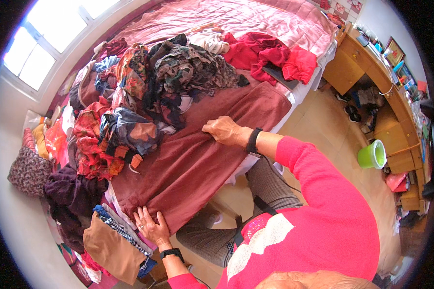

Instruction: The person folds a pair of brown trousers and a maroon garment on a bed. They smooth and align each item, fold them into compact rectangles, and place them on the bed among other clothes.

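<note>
A dark red cloth (188,162) lies spread over the near side of the bed, with several long creases across it. My left hand (151,225) rests on its left end with the fingers spread, beside a stack of folded clothes (114,245) topped by a tan garment. My right hand (222,130), fingers curled together, is on the middle of the cloth; whether it pinches the fabric is hidden. Behind the cloth rises a heap of crumpled clothes (191,68), with a blue and orange garment (130,130) nearest to my hands.
Red clothes (267,54) and a dark flat object (280,76) lie at the bed's right edge. A purple garment (76,191) is at the left. A wooden desk (379,83) and a green bin (371,155) stand to the right, across the tiled floor.
</note>
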Motion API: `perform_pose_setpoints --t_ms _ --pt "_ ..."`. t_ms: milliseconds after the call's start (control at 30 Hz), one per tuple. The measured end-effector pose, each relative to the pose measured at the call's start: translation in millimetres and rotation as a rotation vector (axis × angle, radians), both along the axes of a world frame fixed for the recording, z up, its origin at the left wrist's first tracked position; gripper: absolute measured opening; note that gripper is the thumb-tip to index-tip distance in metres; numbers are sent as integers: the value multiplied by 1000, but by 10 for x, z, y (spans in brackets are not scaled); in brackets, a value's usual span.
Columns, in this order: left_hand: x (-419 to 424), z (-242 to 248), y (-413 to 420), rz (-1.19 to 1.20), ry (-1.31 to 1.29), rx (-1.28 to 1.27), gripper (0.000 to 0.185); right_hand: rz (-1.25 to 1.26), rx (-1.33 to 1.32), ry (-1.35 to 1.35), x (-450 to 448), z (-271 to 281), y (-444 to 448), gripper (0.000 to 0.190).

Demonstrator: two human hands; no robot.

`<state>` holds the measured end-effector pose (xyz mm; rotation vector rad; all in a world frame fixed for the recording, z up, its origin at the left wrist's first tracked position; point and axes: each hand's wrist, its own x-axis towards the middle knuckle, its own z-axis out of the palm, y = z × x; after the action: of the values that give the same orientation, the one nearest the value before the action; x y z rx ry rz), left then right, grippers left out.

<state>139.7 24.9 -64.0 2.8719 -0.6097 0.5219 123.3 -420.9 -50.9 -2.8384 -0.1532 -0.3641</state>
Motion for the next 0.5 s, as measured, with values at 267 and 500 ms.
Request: perform_pose_setpoints --t_ms 267,500 --pt "-8 -7 11 4 1 -9 58 -19 -102 66 192 -52 93 15" --pt "-8 -6 19 5 5 -15 58 -76 3 77 235 -100 63 11"
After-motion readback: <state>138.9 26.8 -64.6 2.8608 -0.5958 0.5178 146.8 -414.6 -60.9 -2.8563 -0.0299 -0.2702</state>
